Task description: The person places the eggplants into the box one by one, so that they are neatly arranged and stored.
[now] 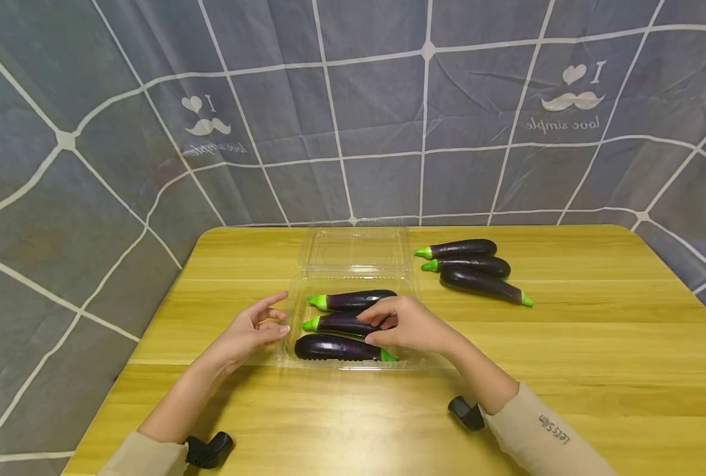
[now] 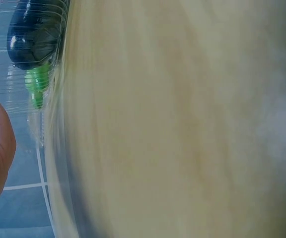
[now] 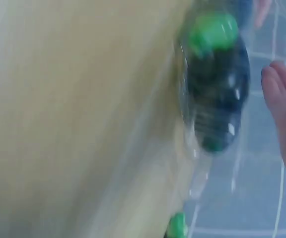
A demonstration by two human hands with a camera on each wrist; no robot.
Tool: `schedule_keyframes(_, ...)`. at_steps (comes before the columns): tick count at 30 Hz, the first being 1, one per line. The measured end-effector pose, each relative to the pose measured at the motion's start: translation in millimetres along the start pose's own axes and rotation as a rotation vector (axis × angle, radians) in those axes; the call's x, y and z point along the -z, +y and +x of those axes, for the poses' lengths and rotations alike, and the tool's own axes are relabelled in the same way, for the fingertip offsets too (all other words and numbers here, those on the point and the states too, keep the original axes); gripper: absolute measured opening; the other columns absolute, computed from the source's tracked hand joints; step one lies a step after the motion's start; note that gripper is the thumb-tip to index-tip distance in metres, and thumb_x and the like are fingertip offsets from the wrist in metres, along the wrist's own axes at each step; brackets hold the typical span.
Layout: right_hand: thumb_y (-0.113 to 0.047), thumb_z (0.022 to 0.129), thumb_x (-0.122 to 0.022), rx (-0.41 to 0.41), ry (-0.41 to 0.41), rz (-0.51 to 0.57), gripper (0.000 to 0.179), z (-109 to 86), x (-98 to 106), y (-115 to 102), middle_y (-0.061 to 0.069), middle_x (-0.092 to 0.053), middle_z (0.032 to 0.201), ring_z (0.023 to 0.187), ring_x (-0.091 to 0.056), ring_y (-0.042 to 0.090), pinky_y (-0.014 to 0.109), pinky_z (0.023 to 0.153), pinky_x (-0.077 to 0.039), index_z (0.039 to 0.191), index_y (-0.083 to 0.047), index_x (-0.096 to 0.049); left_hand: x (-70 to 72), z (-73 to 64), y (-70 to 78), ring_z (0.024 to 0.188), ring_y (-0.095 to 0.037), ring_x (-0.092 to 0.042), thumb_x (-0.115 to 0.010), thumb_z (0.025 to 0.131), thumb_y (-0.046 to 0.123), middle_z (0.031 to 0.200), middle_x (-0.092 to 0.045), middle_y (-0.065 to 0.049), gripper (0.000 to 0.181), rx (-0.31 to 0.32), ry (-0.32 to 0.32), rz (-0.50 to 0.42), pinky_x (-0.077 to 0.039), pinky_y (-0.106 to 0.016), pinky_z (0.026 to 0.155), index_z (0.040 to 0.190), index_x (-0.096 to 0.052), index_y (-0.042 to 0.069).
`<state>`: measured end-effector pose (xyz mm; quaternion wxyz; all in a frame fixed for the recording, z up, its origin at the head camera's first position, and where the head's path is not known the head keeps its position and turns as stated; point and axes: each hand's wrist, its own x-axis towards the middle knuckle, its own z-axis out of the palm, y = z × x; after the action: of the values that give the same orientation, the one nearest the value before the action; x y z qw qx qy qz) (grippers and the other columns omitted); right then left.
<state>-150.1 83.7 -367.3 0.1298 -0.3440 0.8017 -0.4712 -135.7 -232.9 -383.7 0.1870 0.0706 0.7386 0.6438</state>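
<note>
A clear plastic clamshell box [image 1: 292, 317] lies with its lid [image 1: 355, 248] folded back. Inside are three eggplants: a back one [image 1: 353, 301], a middle one [image 1: 338, 322] and a front one [image 1: 329, 347]. The front one has its green stem to the right, the others to the left. My right hand [image 1: 411, 324] hovers over the right ends of the eggplants, fingers loosely bent. In the right wrist view its fingers [image 3: 277, 87] stand apart from the nearest eggplant [image 3: 215, 79]. Beside the box's left wall is my left hand [image 1: 254, 334], thumb and fingers spread, fingertips close to the rim.
To the right of the lid, three more eggplants [image 1: 478, 266] lie side by side on the wooden table [image 1: 567, 370]. A grey curtain [image 1: 383, 119] with white lines hangs behind the table and along its sides.
</note>
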Motion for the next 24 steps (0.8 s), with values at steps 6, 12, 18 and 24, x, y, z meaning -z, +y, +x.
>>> schedule_keyframes(6,-0.01,0.08,-0.073,-0.038,0.128,0.068,0.034,-14.6,27.8,7.7,0.019,-0.065,0.103,0.094,-0.061,0.031,0.031,0.078,-0.052,0.109,0.006,-0.065,0.0,-0.6,0.9,0.082,-0.007,-0.056,-0.062,0.088,0.006,0.107,-0.045,-0.007,0.071,0.008,-0.002,0.001,-0.045,-0.019,0.065,0.147,-0.022,0.003)
schedule_keyframes(12,-0.011,0.078,-0.075,-0.064,0.237,0.02,0.035,-30.6,51.7,16.8,0.02,-0.065,0.103,0.094,-0.061,0.031,0.032,0.079,-0.052,0.108,0.005,-0.066,-0.5,-0.2,1.4,0.08,-0.007,-0.054,-0.063,0.088,0.006,0.106,-0.045,-0.006,0.071,0.011,0.003,0.003,-0.044,-0.018,0.063,0.147,-0.023,0.004)
schedule_keyframes(18,-0.015,0.079,-0.075,-0.118,0.289,-0.047,0.035,-47.5,76.9,25.5,0.016,-0.065,0.105,0.094,-0.062,0.028,0.028,0.076,-0.052,0.109,0.0,-0.066,-0.2,-0.7,1.6,0.08,-0.007,-0.055,-0.063,0.088,0.006,0.106,-0.045,-0.007,0.072,0.008,0.001,0.003,-0.043,-0.018,0.061,0.147,-0.022,0.003)
schedule_keyframes(24,-0.018,0.082,-0.073,-0.172,0.347,-0.198,0.037,-66.3,103.0,38.2,0.02,-0.064,0.105,0.091,-0.063,0.024,0.025,0.075,-0.051,0.111,0.003,-0.065,-0.9,-1.0,1.1,0.082,-0.008,-0.057,-0.062,0.088,0.005,0.107,-0.046,-0.008,0.071,0.002,0.004,-0.004,-0.038,-0.018,0.056,0.147,-0.022,0.003)
